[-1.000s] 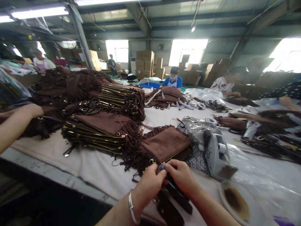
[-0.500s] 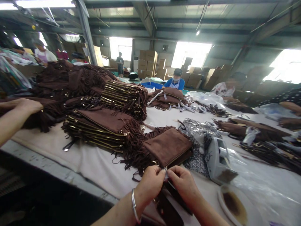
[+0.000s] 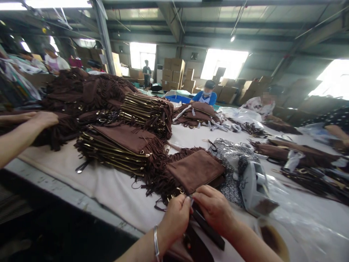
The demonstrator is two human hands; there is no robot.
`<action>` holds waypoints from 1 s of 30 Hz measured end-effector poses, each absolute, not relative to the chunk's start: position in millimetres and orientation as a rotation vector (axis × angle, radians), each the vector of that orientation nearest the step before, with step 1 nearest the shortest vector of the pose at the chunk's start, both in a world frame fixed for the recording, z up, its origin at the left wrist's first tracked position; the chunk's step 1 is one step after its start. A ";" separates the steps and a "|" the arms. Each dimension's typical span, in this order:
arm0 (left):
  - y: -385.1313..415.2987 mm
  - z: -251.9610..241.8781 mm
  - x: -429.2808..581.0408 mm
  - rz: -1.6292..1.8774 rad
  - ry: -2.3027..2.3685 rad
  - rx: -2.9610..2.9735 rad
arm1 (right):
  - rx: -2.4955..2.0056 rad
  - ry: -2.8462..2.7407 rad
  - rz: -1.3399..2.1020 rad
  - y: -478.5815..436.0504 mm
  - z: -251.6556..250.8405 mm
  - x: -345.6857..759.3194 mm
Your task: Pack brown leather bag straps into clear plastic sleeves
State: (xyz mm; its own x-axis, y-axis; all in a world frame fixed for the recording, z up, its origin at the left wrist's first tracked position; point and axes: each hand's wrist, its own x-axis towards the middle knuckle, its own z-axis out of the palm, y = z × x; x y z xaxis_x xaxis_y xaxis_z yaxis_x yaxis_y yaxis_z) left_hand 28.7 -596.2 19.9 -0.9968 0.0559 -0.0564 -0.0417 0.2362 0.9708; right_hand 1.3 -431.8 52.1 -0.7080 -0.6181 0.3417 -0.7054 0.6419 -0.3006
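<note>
My left hand (image 3: 176,213), with a silver bangle at the wrist, pinches at the end of a dark brown strap (image 3: 208,229). My right hand (image 3: 214,205) pinches at the same spot, its fingertips almost against the left thumb. A small pale, clear-looking scrap shows between the fingertips; its exact shape is hidden. The strap hangs down below both hands. Just beyond them lies a brown fringed pouch (image 3: 196,169), a gold ring at its near corner. Left of it, a pile of similar zipped pouches (image 3: 117,145) rests on the cloth-covered table (image 3: 106,189).
A white tape dispenser (image 3: 256,189) and a roll of brown tape (image 3: 272,236) sit at right, beside clear plastic sheeting (image 3: 308,222). More pouches (image 3: 147,112) are stacked behind. A co-worker's arm (image 3: 29,127) reaches in from the left. Other people work across the table.
My right hand has shifted slightly up over the pouch's near corner, its fingers curled more. Both hands still pinch together. The co-worker's arm at left has moved a little, and the view has turned slightly.
</note>
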 end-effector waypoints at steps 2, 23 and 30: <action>-594.9 20.1 33.3 1.892 2.479 0.047 | 1.081 -2.699 0.624 -437.4 56.9 -2.6; -598.2 -4.1 44.3 1.519 2.956 0.218 | 1.578 -2.724 0.060 -458.1 75.9 -28.3; -602.4 1.5 42.9 1.397 2.961 0.154 | 1.523 -2.602 0.047 -451.7 62.4 -17.3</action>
